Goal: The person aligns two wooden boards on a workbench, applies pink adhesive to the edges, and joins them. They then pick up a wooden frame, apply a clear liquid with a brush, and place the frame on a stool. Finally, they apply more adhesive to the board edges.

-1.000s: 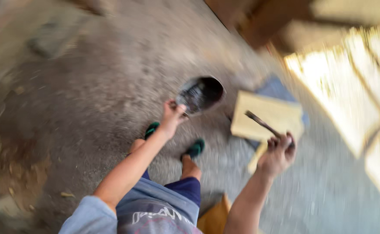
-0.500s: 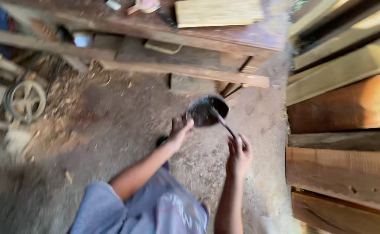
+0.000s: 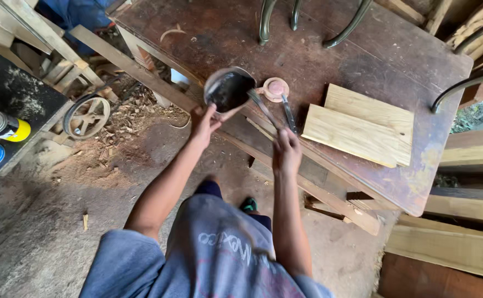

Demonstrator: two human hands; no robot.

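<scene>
At the far left, two cans (image 3: 1, 126) stand on a dark board, one with a yellow band and one with a blue band. Next to them, an old spoked wheel (image 3: 87, 117) lies on the dirt floor (image 3: 43, 221) among wood shavings.

Moving right, your left hand (image 3: 204, 122) reaches up to the edge of the counter (image 3: 357, 44). Its fingers (image 3: 213, 112) are closed on the rim of a small round tin (image 3: 229, 90), which has dark liquid inside. The tin is at the near-left corner of the counter, slightly tilted toward you; I cannot tell if its bottom rests on the wood.

Your right hand (image 3: 286, 152) is just to the right of the tin and lower. Its fingers are closed around the handle of a thin brush (image 3: 263, 109), and the other end of the brush goes into the tin.

Just beside the tin, on the counter, lies a round pinkish lid (image 3: 277, 88), with a flat metal tool (image 3: 289, 113) next to it. Further right, two pale wooden boards (image 3: 363, 129) lie on the counter, one partly over the other. At the right edge, more planks (image 3: 462, 221) are stacked beyond the counter.
</scene>
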